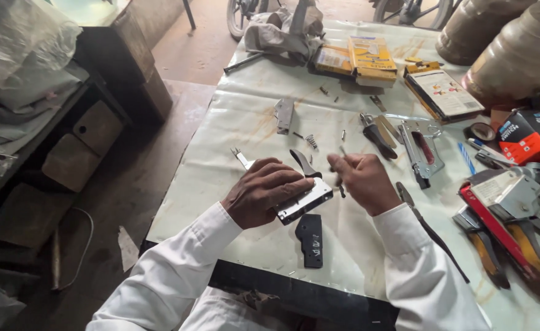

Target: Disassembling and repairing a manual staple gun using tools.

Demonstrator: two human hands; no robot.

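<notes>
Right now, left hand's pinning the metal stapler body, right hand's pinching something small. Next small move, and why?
Probably bring the right hand down to the open end of the metal stapler body. The left hand already presses the body flat on the table cover, and the right fingers pinch a small part just above that end. What the part is, I cannot tell.

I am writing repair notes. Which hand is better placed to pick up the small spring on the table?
Probably the right hand: it is raised and seems free, while the left hand presses the metal stapler body. The spring lies just beyond both.
</notes>
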